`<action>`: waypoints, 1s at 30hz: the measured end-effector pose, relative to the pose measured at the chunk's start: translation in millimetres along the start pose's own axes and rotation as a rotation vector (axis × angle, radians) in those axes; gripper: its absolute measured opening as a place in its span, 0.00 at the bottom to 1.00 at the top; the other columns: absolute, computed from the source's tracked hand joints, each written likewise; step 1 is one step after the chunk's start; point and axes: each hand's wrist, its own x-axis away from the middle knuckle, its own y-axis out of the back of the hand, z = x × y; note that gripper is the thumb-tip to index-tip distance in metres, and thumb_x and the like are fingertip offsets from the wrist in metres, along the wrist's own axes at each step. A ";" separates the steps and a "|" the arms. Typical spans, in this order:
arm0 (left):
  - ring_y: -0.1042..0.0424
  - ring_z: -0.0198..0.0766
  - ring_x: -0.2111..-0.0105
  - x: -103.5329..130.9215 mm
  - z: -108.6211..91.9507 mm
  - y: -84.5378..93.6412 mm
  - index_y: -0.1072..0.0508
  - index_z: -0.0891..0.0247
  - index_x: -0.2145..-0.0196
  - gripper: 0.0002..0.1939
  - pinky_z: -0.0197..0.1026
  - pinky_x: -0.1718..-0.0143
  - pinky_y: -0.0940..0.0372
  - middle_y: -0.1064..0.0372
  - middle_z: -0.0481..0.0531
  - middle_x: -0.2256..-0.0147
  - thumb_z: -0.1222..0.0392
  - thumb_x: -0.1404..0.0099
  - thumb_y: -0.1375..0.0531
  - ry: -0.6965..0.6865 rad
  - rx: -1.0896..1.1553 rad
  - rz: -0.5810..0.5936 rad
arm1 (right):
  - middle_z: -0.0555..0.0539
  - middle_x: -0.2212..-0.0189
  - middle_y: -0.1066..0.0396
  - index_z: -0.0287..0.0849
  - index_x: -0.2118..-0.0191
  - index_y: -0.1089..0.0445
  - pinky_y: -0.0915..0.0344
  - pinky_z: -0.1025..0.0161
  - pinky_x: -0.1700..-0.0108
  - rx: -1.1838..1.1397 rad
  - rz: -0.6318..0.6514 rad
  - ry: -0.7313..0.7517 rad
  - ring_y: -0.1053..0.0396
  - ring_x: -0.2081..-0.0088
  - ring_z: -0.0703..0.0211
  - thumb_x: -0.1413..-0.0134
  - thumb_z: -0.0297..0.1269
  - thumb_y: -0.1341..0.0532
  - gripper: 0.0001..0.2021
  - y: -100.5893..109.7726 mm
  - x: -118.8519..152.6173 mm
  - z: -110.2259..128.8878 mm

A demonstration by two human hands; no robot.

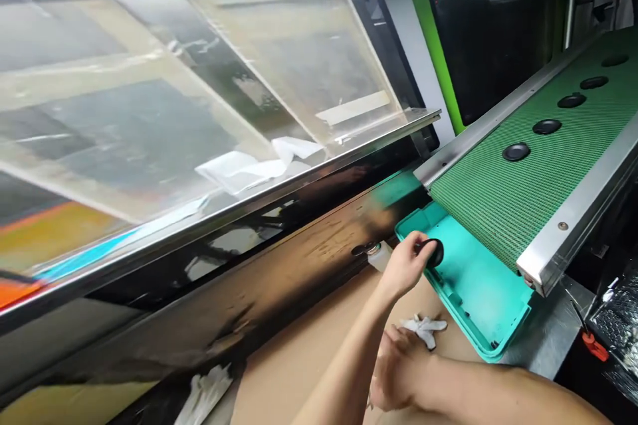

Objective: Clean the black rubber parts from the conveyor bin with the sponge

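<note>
My left hand (409,262) pinches a round black disc (434,253) over the near left edge of a teal tray (521,319). Below it, my right hand (401,365) is low over the brown cardboard surface (304,358), its fingers bent and partly hidden behind my left forearm; whether it grips anything is not visible. Beside the right hand lies a crumpled white glove (425,329). A small white bottle (379,256) stands just left of my left hand, next to small black round pieces (359,250).
A green conveyor belt (538,179) carries several black discs (547,126) in a row above the tray. Its metal rail (588,219) ends near the tray. Clear slanted panels (299,46) stand at left. White gloves (204,395) lie bottom left; red-handled cutters (595,346) are at right.
</note>
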 end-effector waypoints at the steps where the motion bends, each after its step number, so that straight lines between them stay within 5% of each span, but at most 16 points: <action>1: 0.27 0.40 0.67 23.7 3.0 12.6 0.31 0.61 0.64 0.15 0.41 0.65 0.34 0.25 0.54 0.64 0.46 0.36 0.38 0.045 0.226 -0.120 | 0.38 0.59 0.27 0.42 0.59 0.25 0.31 0.50 0.59 0.015 0.017 -0.010 0.31 0.58 0.43 0.52 0.41 0.37 0.14 5.5 1.3 -0.5; 5: 0.23 0.41 0.66 127.0 43.8 46.3 0.35 0.60 0.59 0.23 0.37 0.70 0.33 0.23 0.57 0.57 0.44 0.42 0.30 0.273 0.785 -0.532 | 0.39 0.57 0.28 0.42 0.57 0.26 0.31 0.49 0.53 -0.027 0.066 -0.053 0.31 0.57 0.45 0.46 0.40 0.38 0.13 29.9 3.6 -5.4; 8: 0.21 0.42 0.65 182.5 85.7 45.0 0.35 0.58 0.55 0.28 0.37 0.69 0.31 0.22 0.55 0.57 0.50 0.47 0.26 0.357 0.949 -0.772 | 0.40 0.49 0.30 0.44 0.50 0.27 0.33 0.49 0.46 -0.148 -0.081 -0.131 0.33 0.50 0.46 0.43 0.37 0.39 0.15 39.3 0.1 -9.5; 10: 0.21 0.42 0.63 199.8 105.0 34.1 0.32 0.58 0.53 0.26 0.39 0.66 0.29 0.22 0.54 0.56 0.52 0.46 0.27 0.368 1.066 -0.809 | 0.40 0.45 0.32 0.45 0.45 0.28 0.35 0.49 0.42 -0.252 -0.215 -0.166 0.35 0.46 0.47 0.40 0.38 0.39 0.18 39.4 -3.3 -7.6; 13: 0.23 0.46 0.52 204.1 112.9 16.5 0.26 0.63 0.51 0.21 0.45 0.51 0.28 0.24 0.59 0.50 0.47 0.36 0.34 0.348 1.323 -0.642 | 0.39 0.42 0.33 0.43 0.42 0.30 0.36 0.50 0.40 -0.337 -0.283 -0.166 0.36 0.43 0.48 0.38 0.40 0.37 0.20 32.8 -2.2 6.9; 18: 0.31 0.51 0.40 203.5 107.1 13.6 0.26 0.63 0.46 0.22 0.56 0.35 0.39 0.29 0.63 0.42 0.46 0.26 0.48 0.433 1.640 -0.521 | 0.38 0.41 0.34 0.43 0.44 0.27 0.35 0.48 0.43 -0.186 -0.128 0.024 0.37 0.46 0.45 0.35 0.37 0.41 0.17 20.1 10.4 41.1; 24: 0.27 0.45 0.44 203.4 110.0 18.6 0.26 0.67 0.47 0.18 0.49 0.35 0.38 0.24 0.61 0.49 0.59 0.25 0.50 0.465 1.687 -0.561 | 0.35 0.44 0.32 0.40 0.45 0.26 0.35 0.48 0.47 -0.051 -0.099 -0.020 0.37 0.49 0.45 0.32 0.36 0.47 0.17 24.4 -0.2 43.3; 27: 0.25 0.44 0.47 200.4 112.2 19.5 0.24 0.67 0.52 0.15 0.48 0.39 0.34 0.24 0.60 0.51 0.60 0.26 0.49 0.489 1.706 -0.566 | 0.38 0.42 0.34 0.43 0.44 0.26 0.37 0.50 0.45 -0.061 -0.040 0.094 0.38 0.49 0.47 0.33 0.36 0.46 0.17 26.4 -1.0 38.0; 30: 0.24 0.42 0.51 200.2 116.4 22.8 0.24 0.67 0.54 0.14 0.48 0.42 0.31 0.23 0.59 0.55 0.61 0.26 0.48 0.468 1.676 -0.581 | 0.39 0.43 0.32 0.44 0.46 0.25 0.37 0.50 0.44 -0.056 -0.018 -0.031 0.38 0.48 0.46 0.33 0.36 0.45 0.16 27.5 -4.2 27.9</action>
